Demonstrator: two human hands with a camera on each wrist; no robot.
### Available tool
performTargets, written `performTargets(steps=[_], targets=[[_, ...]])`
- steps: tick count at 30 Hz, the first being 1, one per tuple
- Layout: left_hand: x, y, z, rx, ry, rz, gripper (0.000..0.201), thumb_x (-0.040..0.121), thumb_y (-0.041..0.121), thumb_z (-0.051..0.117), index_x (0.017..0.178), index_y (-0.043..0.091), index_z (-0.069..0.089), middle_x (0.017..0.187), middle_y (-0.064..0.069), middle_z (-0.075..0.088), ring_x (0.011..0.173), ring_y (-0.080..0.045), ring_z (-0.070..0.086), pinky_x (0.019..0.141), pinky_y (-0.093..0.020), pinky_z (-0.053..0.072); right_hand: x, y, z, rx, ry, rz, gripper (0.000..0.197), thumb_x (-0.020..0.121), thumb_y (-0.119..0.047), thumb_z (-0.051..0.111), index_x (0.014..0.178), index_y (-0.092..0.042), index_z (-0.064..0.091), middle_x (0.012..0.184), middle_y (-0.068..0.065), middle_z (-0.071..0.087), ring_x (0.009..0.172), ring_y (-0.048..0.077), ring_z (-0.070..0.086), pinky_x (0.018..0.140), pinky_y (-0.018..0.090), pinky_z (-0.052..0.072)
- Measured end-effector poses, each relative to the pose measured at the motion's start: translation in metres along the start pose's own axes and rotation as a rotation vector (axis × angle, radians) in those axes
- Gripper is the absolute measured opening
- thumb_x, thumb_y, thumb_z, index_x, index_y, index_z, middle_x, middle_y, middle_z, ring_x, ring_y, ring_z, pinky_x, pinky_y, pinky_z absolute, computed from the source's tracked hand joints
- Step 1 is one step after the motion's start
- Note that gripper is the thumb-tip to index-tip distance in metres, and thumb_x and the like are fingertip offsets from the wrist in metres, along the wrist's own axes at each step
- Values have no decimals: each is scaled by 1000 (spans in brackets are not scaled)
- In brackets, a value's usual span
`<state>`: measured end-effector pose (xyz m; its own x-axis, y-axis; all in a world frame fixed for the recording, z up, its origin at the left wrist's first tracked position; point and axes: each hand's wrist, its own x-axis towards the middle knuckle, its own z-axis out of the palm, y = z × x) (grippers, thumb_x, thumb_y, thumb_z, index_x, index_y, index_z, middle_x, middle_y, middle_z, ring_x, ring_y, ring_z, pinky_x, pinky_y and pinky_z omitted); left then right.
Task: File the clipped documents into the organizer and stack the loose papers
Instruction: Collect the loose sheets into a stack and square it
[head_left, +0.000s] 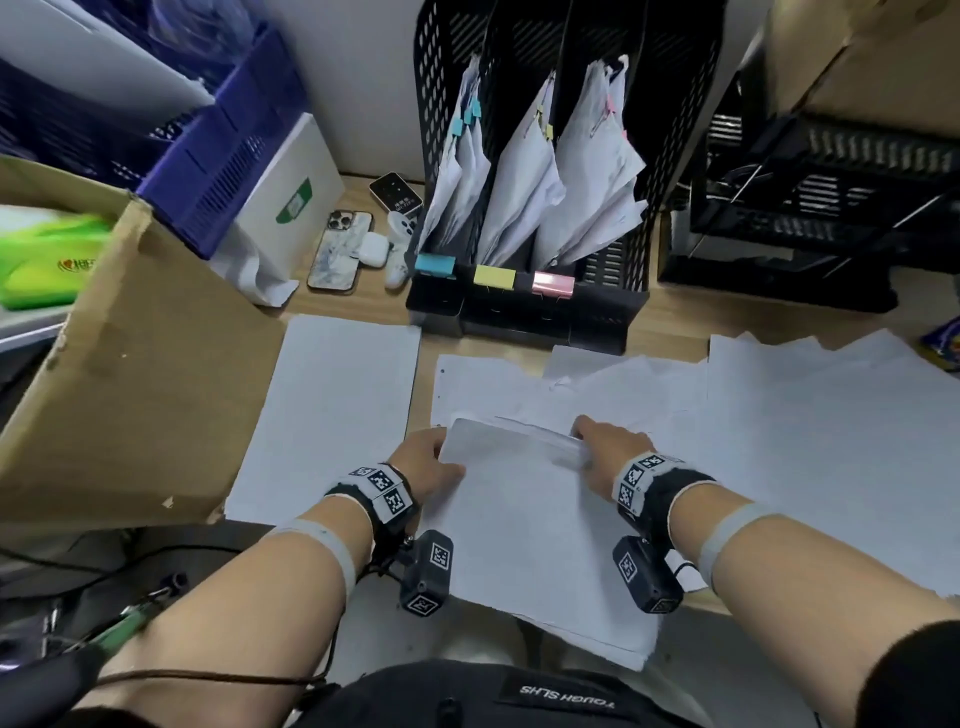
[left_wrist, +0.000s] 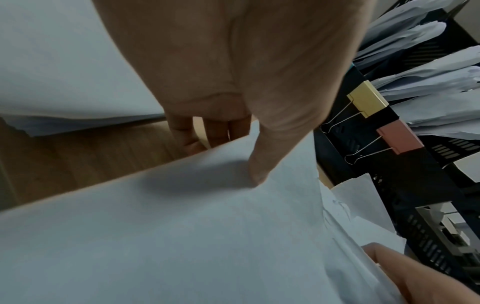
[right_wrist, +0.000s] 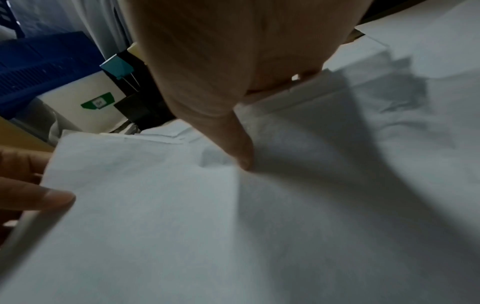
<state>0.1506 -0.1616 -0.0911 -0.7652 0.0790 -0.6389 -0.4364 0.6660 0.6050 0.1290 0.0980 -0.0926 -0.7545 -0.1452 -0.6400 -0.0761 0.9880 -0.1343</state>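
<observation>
Both hands hold a bundle of loose white papers (head_left: 524, 514) near the desk's front edge. My left hand (head_left: 423, 460) pinches its left side, thumb (left_wrist: 262, 164) on top and fingers (left_wrist: 187, 133) underneath. My right hand (head_left: 605, 447) pinches the right side, thumb (right_wrist: 241, 152) pressing the top sheet. More loose sheets (head_left: 810, 441) lie spread to the right, and a separate sheet pile (head_left: 337, 410) lies to the left. The black mesh organizer (head_left: 524, 306) stands behind, its three slots holding clipped documents (head_left: 524, 176), with blue, yellow and pink clips (head_left: 493, 275) on its front rim.
A cardboard box (head_left: 119, 374) crowds the left of the desk. A blue crate (head_left: 223, 140) and white box (head_left: 291, 197) stand behind it. A phone (head_left: 337, 249), earbud case (head_left: 374, 249) and small devices lie left of the organizer. Black trays (head_left: 810, 208) sit at the right.
</observation>
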Motion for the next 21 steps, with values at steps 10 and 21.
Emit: performTargets(steps=[10,21], targets=[[17,20,-44,-411,175,69,79,56,56,85,121,17,61,114,-4,71,100,-19,69,82,-32,56,-34,41,-67,661,393,-91,15,87,-15,62,94,-23,72,94,-1,72,92,20,63,86,34,48],[13,119,-66,-1020,73,386,33,88,7,69,117,16,58,111,-3,74,109,-20,68,97,-34,53,-61,41,-93,1379,794,-91,22,93,-4,59,106,-20,66,89,-19,74,85,-4,66,79,13,51]])
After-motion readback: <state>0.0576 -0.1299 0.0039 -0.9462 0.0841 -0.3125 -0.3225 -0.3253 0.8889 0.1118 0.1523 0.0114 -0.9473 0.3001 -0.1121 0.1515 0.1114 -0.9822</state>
